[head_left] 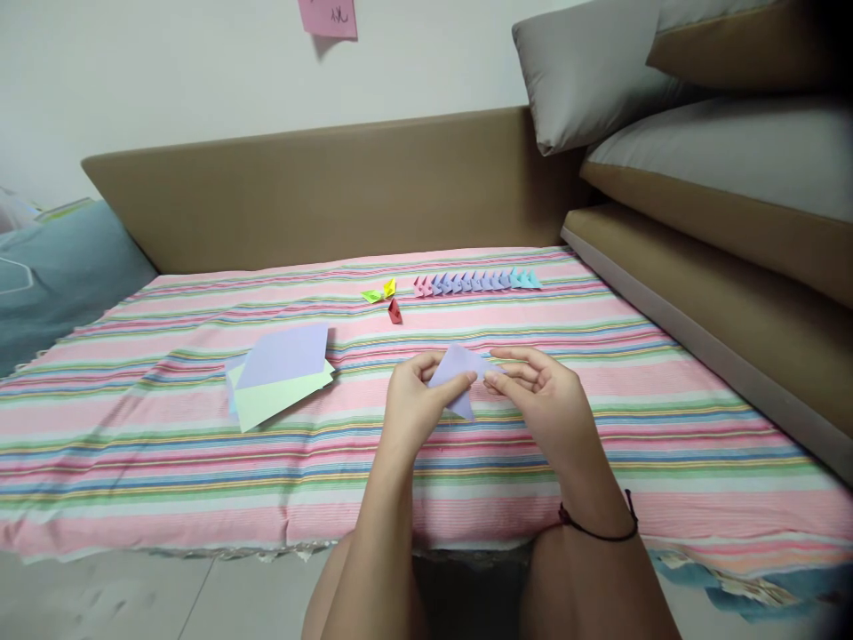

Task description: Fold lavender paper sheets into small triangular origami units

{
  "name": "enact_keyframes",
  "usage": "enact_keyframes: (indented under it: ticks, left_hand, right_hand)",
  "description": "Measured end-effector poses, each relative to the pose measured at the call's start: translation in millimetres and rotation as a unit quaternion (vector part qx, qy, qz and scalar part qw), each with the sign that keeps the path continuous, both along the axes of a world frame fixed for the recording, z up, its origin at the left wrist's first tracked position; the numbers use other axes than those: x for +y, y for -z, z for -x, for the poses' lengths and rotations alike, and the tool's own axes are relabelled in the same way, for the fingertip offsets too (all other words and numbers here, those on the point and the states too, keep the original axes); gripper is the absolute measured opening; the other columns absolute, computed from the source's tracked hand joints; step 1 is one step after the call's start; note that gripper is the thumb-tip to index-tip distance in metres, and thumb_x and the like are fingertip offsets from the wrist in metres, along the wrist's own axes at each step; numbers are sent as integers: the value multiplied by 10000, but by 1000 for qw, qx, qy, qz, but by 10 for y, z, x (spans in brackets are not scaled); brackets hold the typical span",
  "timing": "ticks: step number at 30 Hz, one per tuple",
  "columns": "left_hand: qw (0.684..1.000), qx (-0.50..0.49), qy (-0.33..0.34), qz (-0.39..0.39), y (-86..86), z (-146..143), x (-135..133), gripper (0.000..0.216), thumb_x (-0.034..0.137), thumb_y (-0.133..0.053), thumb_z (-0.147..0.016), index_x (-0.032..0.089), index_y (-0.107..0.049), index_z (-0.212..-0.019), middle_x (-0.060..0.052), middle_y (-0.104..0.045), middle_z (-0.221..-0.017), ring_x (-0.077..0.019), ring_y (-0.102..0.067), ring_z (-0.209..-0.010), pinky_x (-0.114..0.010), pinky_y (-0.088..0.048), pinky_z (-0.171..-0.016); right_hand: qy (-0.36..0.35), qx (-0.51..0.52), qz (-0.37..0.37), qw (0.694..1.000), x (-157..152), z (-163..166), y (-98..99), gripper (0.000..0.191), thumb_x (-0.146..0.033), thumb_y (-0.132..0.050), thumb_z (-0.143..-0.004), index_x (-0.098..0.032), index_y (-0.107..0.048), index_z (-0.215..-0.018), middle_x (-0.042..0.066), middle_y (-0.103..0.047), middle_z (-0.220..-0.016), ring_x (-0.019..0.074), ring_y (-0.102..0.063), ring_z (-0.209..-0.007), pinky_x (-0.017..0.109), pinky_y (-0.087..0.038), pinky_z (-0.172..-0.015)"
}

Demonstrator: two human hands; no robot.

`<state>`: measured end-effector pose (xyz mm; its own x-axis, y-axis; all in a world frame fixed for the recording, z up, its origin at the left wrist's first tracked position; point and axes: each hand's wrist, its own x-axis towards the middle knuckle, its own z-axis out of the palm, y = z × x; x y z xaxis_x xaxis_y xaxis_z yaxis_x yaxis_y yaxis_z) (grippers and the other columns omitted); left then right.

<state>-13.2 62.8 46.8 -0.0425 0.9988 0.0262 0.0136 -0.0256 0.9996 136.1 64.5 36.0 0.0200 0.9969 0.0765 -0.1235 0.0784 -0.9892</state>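
A folded piece of lavender paper (456, 363) is held up over the striped cloth, between my two hands. My left hand (418, 391) grips its left side, thumb lying across the front. At its right corner, my right hand (539, 382) pinches the paper between thumb and index finger, with the other fingers loosely curled. Part of the paper is hidden behind the left thumb and fingers. To the left lies a loose pile of paper sheets, a lavender sheet (286, 356) over a pale green sheet (273, 400), with light blue showing beneath.
Beyond my hands, a row of folded paper pieces (476, 283) runs from pink through lavender to turquoise. Beside it lie a red folded piece (395, 312) and green and yellow pieces (389, 288). Large cushions (726, 160) stand at right; a brown backrest (333, 196) closes the back.
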Motion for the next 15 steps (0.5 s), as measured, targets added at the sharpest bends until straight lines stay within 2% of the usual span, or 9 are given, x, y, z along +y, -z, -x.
enact_keyframes:
  ticks: [6, 11, 13, 15]
  left_hand:
    - [999, -17, 2, 35, -4, 35, 4, 282, 329, -764, -633, 133, -685, -819, -11, -663, -664, -122, -579, -575, -213, -424, -536]
    - [997, -63, 9, 38, 13, 39, 7, 268, 351, -717, -694, 124, -697, -835, -41, -698, -711, -131, -608, -616, -219, -445, -583]
    - [997, -64, 6, 30, 19, 36, 9, 280, 353, -715, -696, 120, -701, -850, -44, -701, -717, -137, -613, -622, -225, -451, -589]
    - [998, -57, 9, 21, 18, 30, 11, 283, 350, -715, -698, 117, -700, -858, -43, -699, -718, -143, -617, -631, -231, -457, -594]
  right_hand:
    - [-25, 39, 27, 999, 14, -33, 0, 346, -334, -699, -720, -160, -625, -1010, 13, -675, -643, 180, -688, -680, 354, -574, -748]
    - [-14, 58, 37, 998, 11, -44, -49, 361, -369, -665, -746, -153, -630, -1033, 38, -690, -738, 175, -690, -733, 335, -557, -776]
    - [-7, 31, 33, 999, 4, -35, -56, 357, -395, -656, -760, -159, -642, -1028, 44, -690, -794, 167, -679, -747, 298, -551, -720]
    - [-14, -6, 23, 1000, 1, -18, -42, 370, -398, -690, -735, -165, -649, -1019, 33, -679, -767, 162, -660, -714, 261, -525, -616]
